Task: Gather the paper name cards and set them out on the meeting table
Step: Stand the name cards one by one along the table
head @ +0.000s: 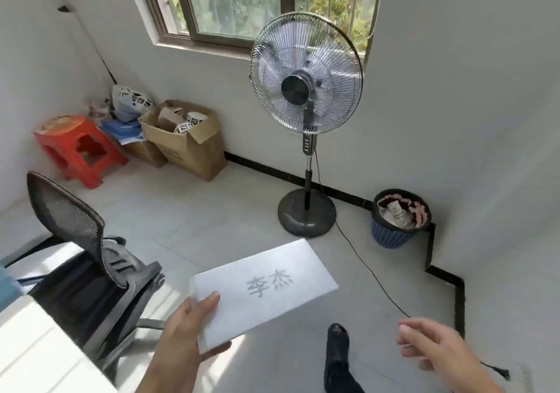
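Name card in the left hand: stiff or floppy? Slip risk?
Probably stiff: the name card juts out flat past the left hand, held at one corner, without sagging. Likely light, since a thumb-and-fingers pinch carries it. Smooth face may slide in a loose grip.

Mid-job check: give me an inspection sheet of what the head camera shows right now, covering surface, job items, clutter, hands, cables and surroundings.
Surface: white table, only a sunlit corner shows at lower left.
Job's things: one paper name card, printed side up, held above the floor.
Clutter: cardboard box of scraps, red stool, full waste basket.
Hands: left hand pinches the card's near corner; right hand relaxed, holds nothing.
Cables: fan cord trails across the floor tiles.
Surroundings: pedestal fan, mesh office chair, window.
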The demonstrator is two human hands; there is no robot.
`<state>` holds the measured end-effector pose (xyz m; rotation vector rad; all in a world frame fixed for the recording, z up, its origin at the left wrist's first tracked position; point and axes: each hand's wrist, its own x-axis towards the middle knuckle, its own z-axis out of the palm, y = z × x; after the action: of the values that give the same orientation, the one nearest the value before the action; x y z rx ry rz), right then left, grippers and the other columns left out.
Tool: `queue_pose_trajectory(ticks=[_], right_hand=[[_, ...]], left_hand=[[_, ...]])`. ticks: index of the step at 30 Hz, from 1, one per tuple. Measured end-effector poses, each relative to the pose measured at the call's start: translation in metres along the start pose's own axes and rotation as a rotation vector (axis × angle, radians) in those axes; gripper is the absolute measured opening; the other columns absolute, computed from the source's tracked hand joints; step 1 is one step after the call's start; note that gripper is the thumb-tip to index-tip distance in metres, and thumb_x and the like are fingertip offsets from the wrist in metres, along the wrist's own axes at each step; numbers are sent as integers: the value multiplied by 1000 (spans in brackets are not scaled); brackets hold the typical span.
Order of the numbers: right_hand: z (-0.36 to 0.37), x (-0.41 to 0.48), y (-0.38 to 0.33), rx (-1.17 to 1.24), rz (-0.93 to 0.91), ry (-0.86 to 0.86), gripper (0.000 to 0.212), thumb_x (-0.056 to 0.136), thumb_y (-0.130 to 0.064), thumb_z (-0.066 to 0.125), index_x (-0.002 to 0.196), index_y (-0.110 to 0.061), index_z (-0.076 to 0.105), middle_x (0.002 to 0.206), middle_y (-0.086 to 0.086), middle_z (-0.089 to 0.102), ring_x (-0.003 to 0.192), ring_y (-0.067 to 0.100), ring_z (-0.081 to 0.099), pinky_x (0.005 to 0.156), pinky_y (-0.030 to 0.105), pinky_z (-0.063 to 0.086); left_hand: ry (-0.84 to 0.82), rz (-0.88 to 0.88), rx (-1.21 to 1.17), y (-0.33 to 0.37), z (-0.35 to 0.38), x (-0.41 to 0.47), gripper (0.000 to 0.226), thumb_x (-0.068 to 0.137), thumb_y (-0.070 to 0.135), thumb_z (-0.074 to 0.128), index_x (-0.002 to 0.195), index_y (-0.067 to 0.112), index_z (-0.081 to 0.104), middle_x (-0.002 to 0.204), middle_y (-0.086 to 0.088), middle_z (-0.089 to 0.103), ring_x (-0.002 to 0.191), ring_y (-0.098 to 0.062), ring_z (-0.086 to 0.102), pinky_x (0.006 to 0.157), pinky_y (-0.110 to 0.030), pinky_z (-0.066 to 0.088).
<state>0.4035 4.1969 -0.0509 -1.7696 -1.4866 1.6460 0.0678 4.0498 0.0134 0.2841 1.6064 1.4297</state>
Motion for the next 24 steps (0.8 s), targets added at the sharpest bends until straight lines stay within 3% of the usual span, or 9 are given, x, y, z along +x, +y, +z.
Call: queue_pose_trajectory(ticks=[3,5,7,10,13,15,17,19,24], right_hand=[[2,87,-46,-62,-17,-87,8,89,-15,65,95,-11,69,82,8,76,70,21,68,60,28,44],[5,140,-80,-89,-48,-138,8,89,-14,65,95,-11,69,77,4,74,68,19,68,59,27,43],[13,188,-121,-122,-81,-201,9,88,-18,66,95,-14,69,76,1,74,69,16,69,60,26,43],[30,249,-184,-220,-131,-300,11,88,-23,65,97,-17,70,79,0,76,73,14,71,63,28,44],[64,289,-245,-271,-185,-410,9,89,-20,64,96,-17,69,82,2,75,74,15,70,64,26,45],[91,313,-279,-306,-205,-473,10,89,-19,64,97,-16,70,86,5,76,75,16,70,64,25,45],[123,338,-305,-365,-222,-535,12,89,-20,64,99,-17,71,89,6,77,80,20,72,68,29,48],[161,360,-328,-415,-223,-576,12,89,-20,64,99,-17,70,90,9,77,85,25,72,74,35,51],[256,395,-393,-485,-256,-670,12,90,-19,64,99,-14,70,88,11,76,76,21,73,63,28,45]], left_hand=[[104,-33,-62,10,15,55,47,46,47,75,90,29,72,98,-4,69,87,-28,62,63,-38,52],[199,-41,-127,18,24,89,25,63,37,76,87,36,73,107,-4,67,92,-29,60,62,-36,50],[266,-36,-168,34,32,115,17,81,26,67,97,30,71,114,-4,67,100,-32,61,67,-38,50],[384,-53,-200,47,35,147,27,85,24,63,111,17,65,107,-7,71,95,-28,63,70,-39,52],[513,-63,-261,63,24,166,33,72,30,75,99,13,69,80,1,78,82,-23,71,88,-47,49],[596,-106,-306,65,11,179,44,61,39,82,95,12,70,97,-9,76,94,-32,67,94,-52,47],[677,-125,-402,68,-4,196,27,75,28,74,96,12,69,114,-16,67,105,-40,60,79,-49,54],[710,-136,-466,75,-20,219,29,76,24,71,102,13,68,117,-18,65,111,-43,58,68,-45,55],[682,-23,-535,126,-75,284,36,74,24,71,107,12,65,113,-28,66,88,-41,62,59,-37,50]])
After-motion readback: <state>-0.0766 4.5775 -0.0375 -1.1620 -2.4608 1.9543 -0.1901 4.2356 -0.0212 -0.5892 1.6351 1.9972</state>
